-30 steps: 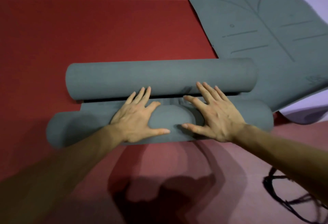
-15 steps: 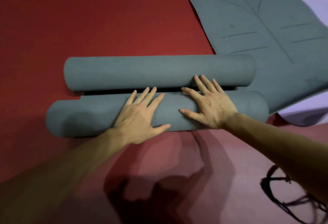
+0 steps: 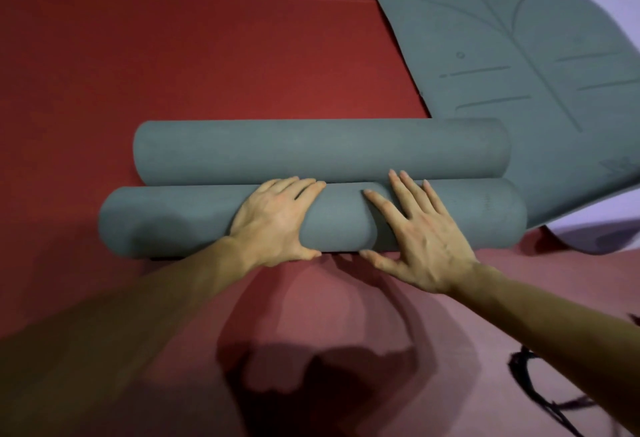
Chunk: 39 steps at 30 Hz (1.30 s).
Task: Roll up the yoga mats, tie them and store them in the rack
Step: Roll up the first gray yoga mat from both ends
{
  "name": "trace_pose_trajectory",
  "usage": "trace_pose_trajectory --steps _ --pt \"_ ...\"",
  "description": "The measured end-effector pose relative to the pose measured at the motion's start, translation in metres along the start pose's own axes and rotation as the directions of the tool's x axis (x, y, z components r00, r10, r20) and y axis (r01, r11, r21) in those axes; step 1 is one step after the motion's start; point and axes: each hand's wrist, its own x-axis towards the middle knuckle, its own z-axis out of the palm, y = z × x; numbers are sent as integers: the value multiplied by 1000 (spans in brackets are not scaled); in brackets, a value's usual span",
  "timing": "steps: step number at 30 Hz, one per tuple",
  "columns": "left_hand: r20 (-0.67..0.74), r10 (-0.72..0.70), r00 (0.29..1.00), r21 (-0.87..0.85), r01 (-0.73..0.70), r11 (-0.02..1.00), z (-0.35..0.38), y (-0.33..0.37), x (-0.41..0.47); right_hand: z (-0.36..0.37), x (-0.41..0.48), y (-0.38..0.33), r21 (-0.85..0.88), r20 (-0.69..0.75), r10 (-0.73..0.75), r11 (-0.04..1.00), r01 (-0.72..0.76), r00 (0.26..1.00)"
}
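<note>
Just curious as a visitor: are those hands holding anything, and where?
The left hand grips the near mat roll at its middle; the right hand only presses flat on it.

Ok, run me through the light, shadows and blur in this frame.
Head view: dim light, no glare; soft shadows of the arms fall on the red floor below the left hand and right hand; hands and near roll are sharp; the left forearm is dark and soft; the black strap at lower right is smeared.
</note>
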Motion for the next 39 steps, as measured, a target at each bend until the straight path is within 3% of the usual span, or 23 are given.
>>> trace_pose_trajectory --steps 6,12,17,24,30,39 --pt "-14 41 999 -36 -41 999 -2 5 -15 -2 -10 -12 10 24 -32 999 32 999" --pt "102 9 995 -13 -8 1000 -1 18 -39 0 -11 -15 32 104 -21 999 18 994" --pt "167 36 985 2 -36 999 -9 5 -16 -5 12 -7 20 87 41 999 -42 995" --pt "54 -22 998 1 22 1000 -12 -2 3 0 2 -6 -10 46 6 1000 -5 999" --pt "-140 -47 989 -25 44 999 -1 3 -9 -3 22 0 -23 68 49 999 -48 996" --pt "58 -65 996 45 62 997 -4 -5 7 -6 32 1 45 6 184 982 -184 983"
